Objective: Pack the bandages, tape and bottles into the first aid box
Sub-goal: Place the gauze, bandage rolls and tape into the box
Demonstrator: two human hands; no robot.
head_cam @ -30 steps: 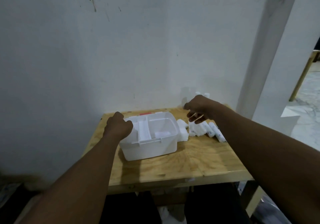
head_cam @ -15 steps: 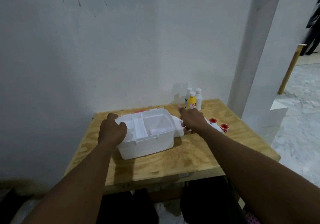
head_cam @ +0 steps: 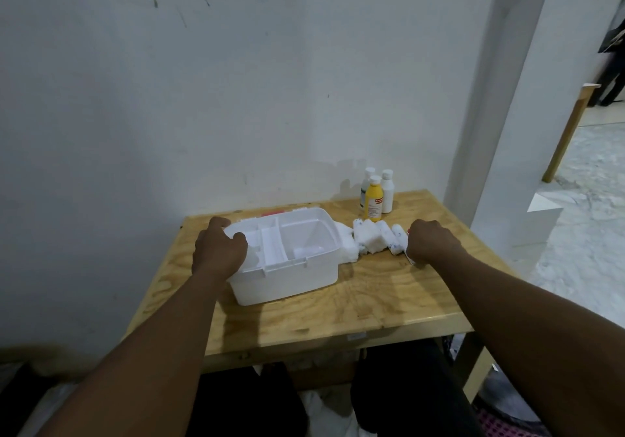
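Observation:
An open white first aid box (head_cam: 287, 284) with inner compartments stands on the wooden table (head_cam: 372, 301). My left hand (head_cam: 218, 250) grips its left rim. To the right of the box lie several white bandage rolls and pads (head_cam: 372, 242) in a row. My right hand (head_cam: 433, 244) is curled down over the right end of that row, with a white roll (head_cam: 411, 260) showing under its fingers. The tape rolls are hidden beneath this hand. A yellow bottle (head_cam: 373, 200) and two white bottles (head_cam: 388, 191) stand upright at the back by the wall.
The table stands against a white wall, with a white pillar (head_cam: 500, 98) at its right rear. Its front and right edges are close to my arms. Dark things and white cloth lie on the floor below.
My right hand has moved from next to the box to the right end of the bandage row, covering the red-edged tape rolls. The left hand stays on the box rim.

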